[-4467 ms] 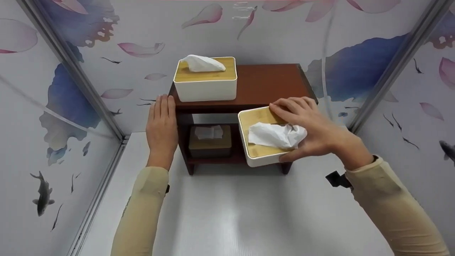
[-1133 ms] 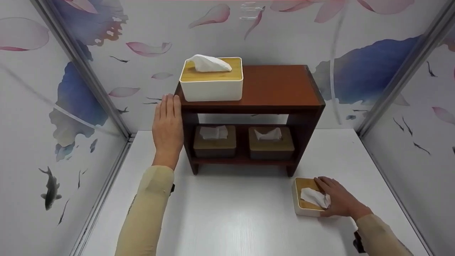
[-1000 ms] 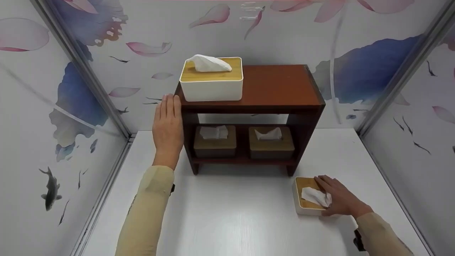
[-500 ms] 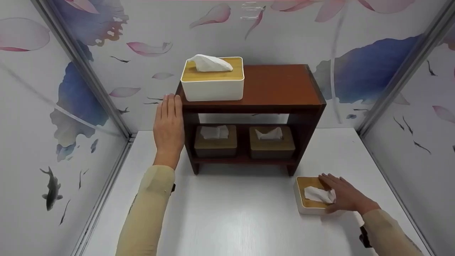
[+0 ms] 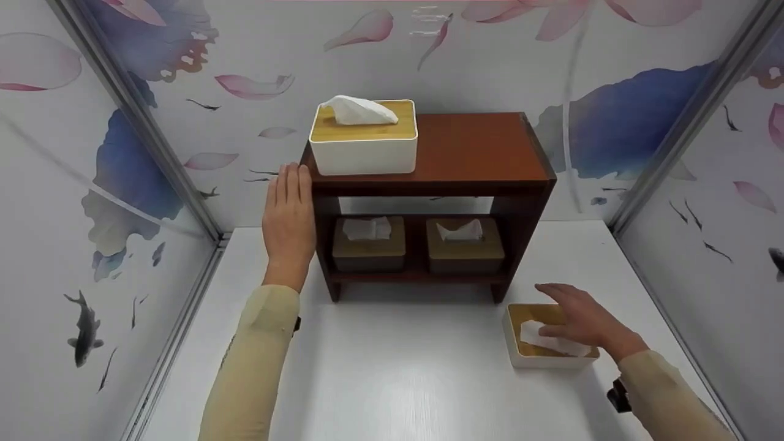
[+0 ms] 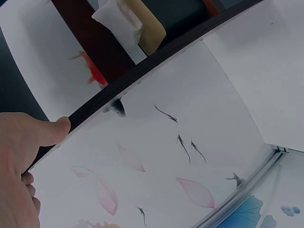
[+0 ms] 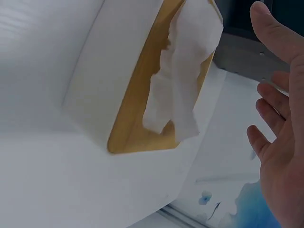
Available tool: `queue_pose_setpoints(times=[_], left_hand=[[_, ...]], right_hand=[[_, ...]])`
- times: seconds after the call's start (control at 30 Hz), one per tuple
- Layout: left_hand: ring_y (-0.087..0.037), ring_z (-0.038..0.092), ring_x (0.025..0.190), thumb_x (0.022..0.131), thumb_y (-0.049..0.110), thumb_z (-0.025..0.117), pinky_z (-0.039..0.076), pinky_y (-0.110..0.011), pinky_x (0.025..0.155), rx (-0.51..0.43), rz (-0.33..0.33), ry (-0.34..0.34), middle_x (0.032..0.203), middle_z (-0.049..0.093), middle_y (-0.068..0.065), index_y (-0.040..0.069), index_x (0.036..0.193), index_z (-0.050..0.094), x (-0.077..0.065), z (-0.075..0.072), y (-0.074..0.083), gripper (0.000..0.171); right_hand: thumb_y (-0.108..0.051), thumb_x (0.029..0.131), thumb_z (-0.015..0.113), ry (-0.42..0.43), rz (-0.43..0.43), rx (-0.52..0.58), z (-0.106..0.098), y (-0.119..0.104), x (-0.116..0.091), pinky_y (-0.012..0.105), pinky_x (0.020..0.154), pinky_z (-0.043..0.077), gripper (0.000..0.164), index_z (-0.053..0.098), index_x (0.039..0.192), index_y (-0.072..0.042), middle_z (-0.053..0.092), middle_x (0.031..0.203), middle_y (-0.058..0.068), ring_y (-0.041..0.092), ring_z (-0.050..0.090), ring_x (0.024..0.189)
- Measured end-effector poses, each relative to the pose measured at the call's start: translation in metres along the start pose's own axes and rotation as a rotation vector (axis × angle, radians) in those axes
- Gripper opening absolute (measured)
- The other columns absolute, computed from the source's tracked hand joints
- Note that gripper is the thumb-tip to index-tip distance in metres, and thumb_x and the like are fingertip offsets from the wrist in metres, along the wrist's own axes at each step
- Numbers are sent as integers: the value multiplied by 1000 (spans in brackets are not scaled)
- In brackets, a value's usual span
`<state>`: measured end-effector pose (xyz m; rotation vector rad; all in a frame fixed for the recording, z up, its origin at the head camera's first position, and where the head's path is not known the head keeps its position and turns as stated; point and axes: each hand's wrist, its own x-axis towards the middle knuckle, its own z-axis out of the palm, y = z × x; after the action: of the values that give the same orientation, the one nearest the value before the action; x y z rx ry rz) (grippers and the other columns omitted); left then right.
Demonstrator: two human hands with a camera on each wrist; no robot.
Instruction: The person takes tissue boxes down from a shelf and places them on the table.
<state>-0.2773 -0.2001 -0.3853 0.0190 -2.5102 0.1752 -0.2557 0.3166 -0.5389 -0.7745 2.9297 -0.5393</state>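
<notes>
My left hand (image 5: 289, 223) lies flat with straight fingers against the left side of a small dark red-brown wooden shelf (image 5: 484, 147); in the left wrist view its thumb (image 6: 56, 131) touches the shelf's dark edge. At the front right, a white tissue box (image 5: 554, 361) with a bamboo lid and a tissue sticking out stands on the white surface. My right hand (image 5: 585, 318) is over that box, fingers extended and holding nothing. The right wrist view shows the palm and spread fingers apart from the tissue (image 7: 183, 71).
Another tissue box (image 5: 364, 156) stands on the shelf's top left. Two more, a left tissue box (image 5: 369, 257) and a right tissue box (image 5: 465, 260), sit on the lower level. Printed wall panels (image 5: 257, 37) with metal corner strips enclose the white floor surface (image 5: 392, 367).
The right hand has brought the tissue box from in front of the shelf down to the front right surface, then let go and lifted slightly. The left hand has stayed at the shelf's side.
</notes>
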Motion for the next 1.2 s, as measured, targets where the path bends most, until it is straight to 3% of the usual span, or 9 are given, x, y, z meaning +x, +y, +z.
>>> queue_pose_setpoints(times=[0.27,0.53,0.97,1.2], left_hand=[[-30,27,148,91,-3,61,23,-40,124,9,10,1,157,30,-17,1,152,22,0,0,-1,72],[-30,28,148,92,-2,61,22,-40,124,-5,7,9,157,31,-17,0,152,23,0,0,-1,71],[-30,27,148,95,-2,55,21,-40,125,-18,3,-6,157,30,-17,0,152,22,0,1,-2,65],[-31,26,148,95,-3,54,20,-41,125,-35,1,-9,157,30,-17,1,152,21,1,0,-2,66]], right_hand=[[-31,78,81,-36,-91,-25,-19,-48,23,56,107,43,77,47,144,-9,53,142,15,38,49,131],[-31,81,79,-61,-202,-48,-38,-92,42,50,106,45,78,43,147,-14,49,145,11,31,48,133],[-39,82,76,-9,-379,-118,-55,-157,74,45,106,47,78,41,148,-16,49,145,7,25,50,132],[-38,84,75,6,-429,-153,-73,-190,92,47,110,44,78,39,150,-17,47,148,6,26,46,136]])
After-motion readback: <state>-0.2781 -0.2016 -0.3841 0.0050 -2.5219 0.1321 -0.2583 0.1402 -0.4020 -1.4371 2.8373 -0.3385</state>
